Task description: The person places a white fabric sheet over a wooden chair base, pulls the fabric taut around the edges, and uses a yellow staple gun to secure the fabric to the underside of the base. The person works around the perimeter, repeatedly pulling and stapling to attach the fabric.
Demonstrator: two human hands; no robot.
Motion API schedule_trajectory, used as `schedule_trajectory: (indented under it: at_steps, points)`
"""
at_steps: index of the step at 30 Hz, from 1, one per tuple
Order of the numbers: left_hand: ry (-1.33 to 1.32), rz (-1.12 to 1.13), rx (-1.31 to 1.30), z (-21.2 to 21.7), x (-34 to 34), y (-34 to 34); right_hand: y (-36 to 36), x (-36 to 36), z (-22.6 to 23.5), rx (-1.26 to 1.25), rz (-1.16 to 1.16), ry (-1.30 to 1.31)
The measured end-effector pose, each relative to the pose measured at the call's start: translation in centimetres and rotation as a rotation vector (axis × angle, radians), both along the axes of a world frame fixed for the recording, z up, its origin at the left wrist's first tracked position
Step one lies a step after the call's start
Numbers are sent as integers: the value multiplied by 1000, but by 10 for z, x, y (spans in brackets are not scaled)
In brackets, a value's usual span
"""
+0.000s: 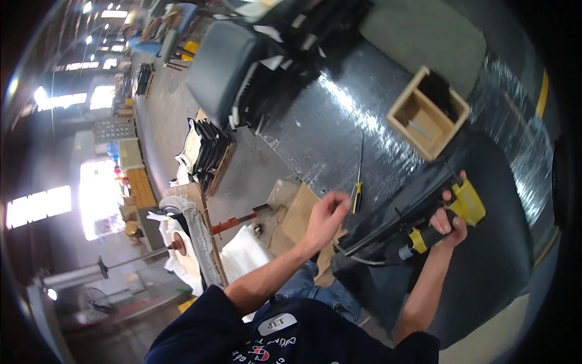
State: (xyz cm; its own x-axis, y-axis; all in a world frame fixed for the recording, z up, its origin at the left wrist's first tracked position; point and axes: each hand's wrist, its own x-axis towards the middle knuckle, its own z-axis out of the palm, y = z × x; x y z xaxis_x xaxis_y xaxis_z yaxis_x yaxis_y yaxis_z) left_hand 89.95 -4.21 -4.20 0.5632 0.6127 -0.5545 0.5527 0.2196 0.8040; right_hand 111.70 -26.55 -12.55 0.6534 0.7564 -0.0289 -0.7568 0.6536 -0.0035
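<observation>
My right hand (pixel 450 227) grips a yellow and black power driver (pixel 468 205) by its black handle. The driver is over a dark padded seat panel (pixel 485 261), with its thin tip by the panel's black edge bracket. My left hand (pixel 330 213) hovers left of the panel with its fingers curled together; whether something small is in them is hidden. Just right of that hand, a yellow and blue screwdriver (pixel 357 197) lies on the plastic-wrapped tabletop (pixel 321 139), its shaft pointing away from me.
An open wooden box (pixel 418 130) with two compartments stands beyond the panel, a small pale piece inside. A grey padded panel (pixel 427 42) lies farther back. Dark chair parts (pixel 221 67) are at the far left. Cardboard (pixel 294 227) and stacked black pieces (pixel 206 151) sit on the left.
</observation>
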Motion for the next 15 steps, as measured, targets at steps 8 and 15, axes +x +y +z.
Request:
schedule_trajectory:
  at_steps: [8,15]
  points:
    - [-489,462,-709,67,-156,11,44,-116,100,249,80,-45]
    - [-746,366,-584,137,-274,64,83,-267,172,159,196,-223]
